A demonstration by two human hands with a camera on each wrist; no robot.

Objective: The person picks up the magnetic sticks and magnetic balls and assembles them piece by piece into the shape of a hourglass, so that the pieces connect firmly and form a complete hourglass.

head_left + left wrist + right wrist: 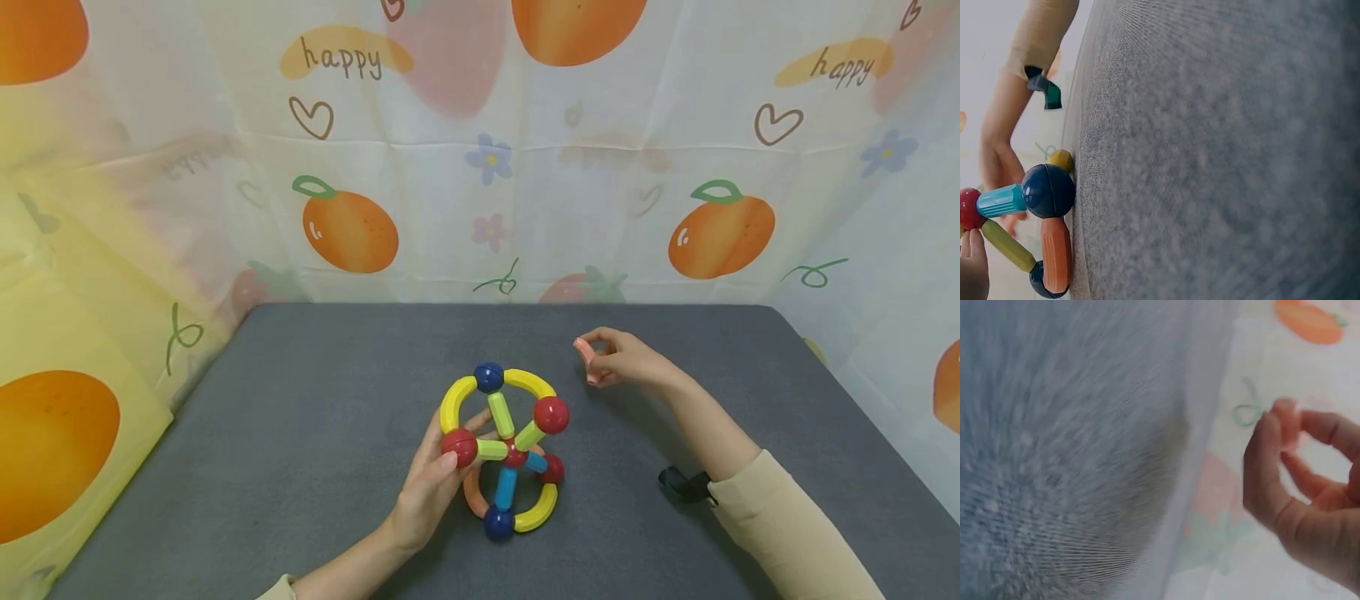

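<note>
My left hand (423, 496) grips a toy structure of magnetic balls and rods, with the thumb on its left red ball (459, 447). A dark blue ball (489, 377) tops it, between two curved yellow rods (529, 382). Green and blue straight rods (506, 489) meet at a small red ball (514, 452) in the middle. Below, an orange curved rod (1056, 256) joins a blue ball (1049, 190) in the left wrist view. Apart from the structure, to its upper right, my right hand (630, 358) pinches a short curved salmon-pink rod (585, 358) between thumb and fingertips.
Both hands are above a dark grey table (322, 375). Behind it hangs a pale curtain (435, 208) printed with oranges, hearts and flowers. A black strap (684, 485) sits at the right wrist, by the beige sleeve (787, 521).
</note>
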